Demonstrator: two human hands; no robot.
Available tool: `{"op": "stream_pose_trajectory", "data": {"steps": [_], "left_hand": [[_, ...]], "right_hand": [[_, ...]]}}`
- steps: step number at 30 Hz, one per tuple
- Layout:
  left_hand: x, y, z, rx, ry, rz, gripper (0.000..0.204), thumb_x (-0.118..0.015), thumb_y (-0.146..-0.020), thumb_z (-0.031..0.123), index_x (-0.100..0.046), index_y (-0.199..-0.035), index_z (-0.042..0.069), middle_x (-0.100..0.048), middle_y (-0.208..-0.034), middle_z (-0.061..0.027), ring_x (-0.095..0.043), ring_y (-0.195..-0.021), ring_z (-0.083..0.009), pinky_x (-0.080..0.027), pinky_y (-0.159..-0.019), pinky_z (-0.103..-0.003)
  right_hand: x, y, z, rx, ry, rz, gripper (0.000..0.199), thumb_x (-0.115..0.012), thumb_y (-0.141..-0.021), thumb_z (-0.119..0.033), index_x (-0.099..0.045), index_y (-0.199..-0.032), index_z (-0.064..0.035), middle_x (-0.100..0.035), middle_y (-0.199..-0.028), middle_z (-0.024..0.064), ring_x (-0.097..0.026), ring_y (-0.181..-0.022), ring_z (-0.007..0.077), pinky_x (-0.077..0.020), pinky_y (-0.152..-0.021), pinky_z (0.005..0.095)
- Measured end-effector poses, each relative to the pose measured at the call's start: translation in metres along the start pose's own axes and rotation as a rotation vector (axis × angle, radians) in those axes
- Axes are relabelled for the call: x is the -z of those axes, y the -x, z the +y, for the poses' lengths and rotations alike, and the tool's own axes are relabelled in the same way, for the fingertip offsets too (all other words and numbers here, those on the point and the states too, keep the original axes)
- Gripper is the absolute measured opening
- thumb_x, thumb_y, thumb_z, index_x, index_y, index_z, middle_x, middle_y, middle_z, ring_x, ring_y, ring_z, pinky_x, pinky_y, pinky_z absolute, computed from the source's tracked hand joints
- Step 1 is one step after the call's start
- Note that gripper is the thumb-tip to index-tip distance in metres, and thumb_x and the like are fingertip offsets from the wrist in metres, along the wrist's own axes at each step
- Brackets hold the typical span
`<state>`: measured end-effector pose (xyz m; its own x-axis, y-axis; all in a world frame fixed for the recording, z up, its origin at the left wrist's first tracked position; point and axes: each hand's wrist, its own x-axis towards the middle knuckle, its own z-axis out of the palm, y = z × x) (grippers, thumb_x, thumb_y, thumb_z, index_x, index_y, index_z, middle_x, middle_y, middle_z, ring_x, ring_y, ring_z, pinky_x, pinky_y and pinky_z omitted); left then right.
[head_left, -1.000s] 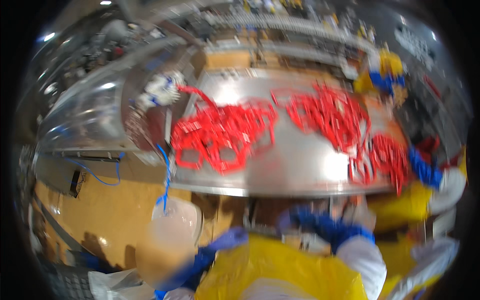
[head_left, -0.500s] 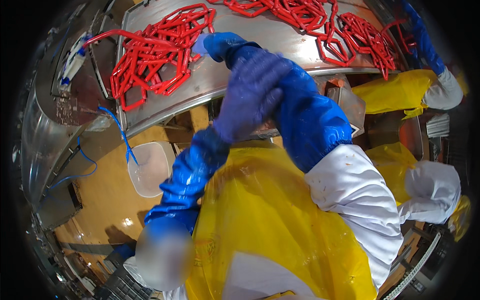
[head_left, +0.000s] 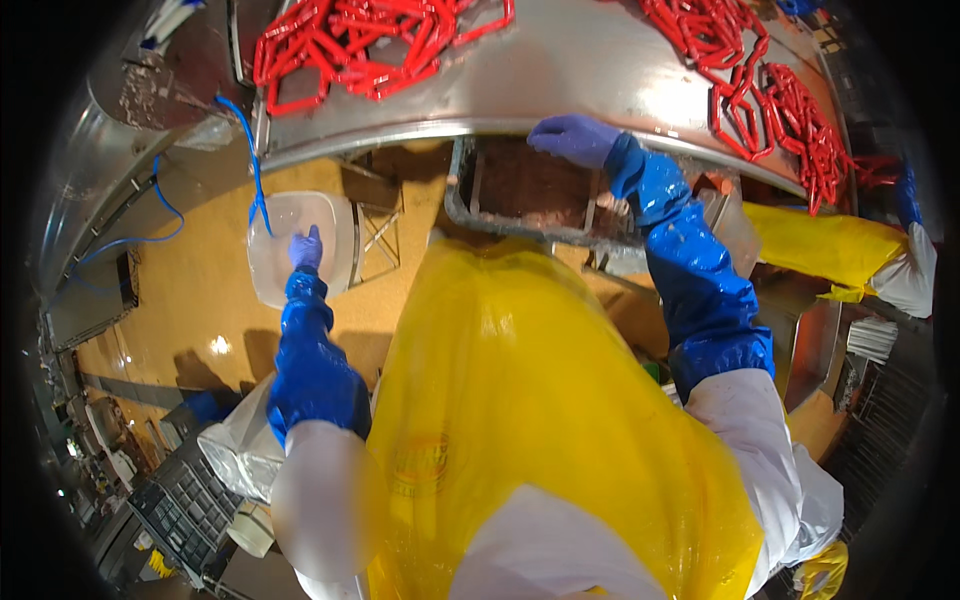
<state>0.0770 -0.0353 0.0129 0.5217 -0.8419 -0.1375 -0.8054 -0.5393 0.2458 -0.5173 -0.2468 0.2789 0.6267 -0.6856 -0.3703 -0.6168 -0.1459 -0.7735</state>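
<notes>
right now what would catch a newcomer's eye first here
The glossy yellow plastic apron fills the middle. Above it, bright red sausage links lie in tangles on the curved steel table. The left hand, purple-gloved, reaches a clear plastic tub lower left, while the right hand rests at the table's edge.

The left hand (head_left: 306,250) has been lowered to the clear tub (head_left: 290,245); the right hand (head_left: 572,137) has been moved to the surface (head_left: 590,70) edge

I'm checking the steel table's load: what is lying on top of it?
On the steel table lie heaps of red linked sausages, left and right. The right hand rests at its front edge. The picture cuts off the far side.
</notes>
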Motion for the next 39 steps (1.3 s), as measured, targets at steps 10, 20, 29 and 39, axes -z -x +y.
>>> {"op": "stream_pose_trajectory", "data": {"steps": [10, 20, 29, 39], "left_hand": [[0.248, 0.152, 0.282, -0.354, 1.292, -1.042, 0.022, -0.06, -0.092, 0.015, -0.064, -0.107, 0.0, -0.067, -0.1, -0.0107, -0.065, -0.097, -0.0221, -0.051, -0.088, -0.035], [0.097, 0.244, 0.191, -0.264, 0.827, -0.793, 0.046, -0.06, -0.098, 0.026, -0.055, -0.135, -0.001, -0.051, -0.143, -0.0162, -0.049, -0.132, -0.0296, -0.035, -0.113, -0.036], [0.006, 0.083, 0.093, 0.068, 0.378, -0.035, 0.065, -0.071, -0.084, 0.032, -0.05, -0.136, -0.001, -0.059, -0.125, -0.0248, -0.062, -0.108, -0.0365, -0.049, -0.095, -0.044], [0.009, 0.093, 0.12, 0.316, 0.15, -0.175, 0.057, -0.07, -0.076, 0.037, -0.059, -0.119, 0.001, -0.063, -0.12, -0.0261, -0.06, -0.114, -0.0418, -0.048, -0.1, -0.045]], "right_hand": [[-0.093, 0.03, -0.11, 0.116, -0.752, -0.32, 0.037, -0.058, -0.101, -0.028, -0.057, -0.13, -0.0045, -0.063, -0.121, 0.0091, -0.057, -0.11, 0.0185, -0.0455, -0.099, 0.0334], [-0.214, 0.171, 0.204, -0.526, -0.449, -0.183, 0.063, -0.06, -0.093, -0.052, -0.057, -0.136, -0.0065, -0.058, -0.137, 0.0185, -0.05, -0.132, 0.0326, -0.0374, -0.111, 0.0402], [-0.003, 0.008, 0.092, 0.007, 0.413, 0.792, 0.025, -0.063, -0.09, -0.033, -0.07, -0.099, -0.0107, -0.069, -0.099, 0.0147, -0.064, -0.099, 0.0362, -0.0519, -0.085, 0.0468], [-0.03, -0.058, 0.141, -0.306, 0.602, 0.824, 0.027, -0.057, -0.091, -0.039, -0.072, -0.095, -0.0169, -0.069, -0.099, 0.0112, -0.064, -0.097, 0.0345, -0.0486, -0.084, 0.053]]}}
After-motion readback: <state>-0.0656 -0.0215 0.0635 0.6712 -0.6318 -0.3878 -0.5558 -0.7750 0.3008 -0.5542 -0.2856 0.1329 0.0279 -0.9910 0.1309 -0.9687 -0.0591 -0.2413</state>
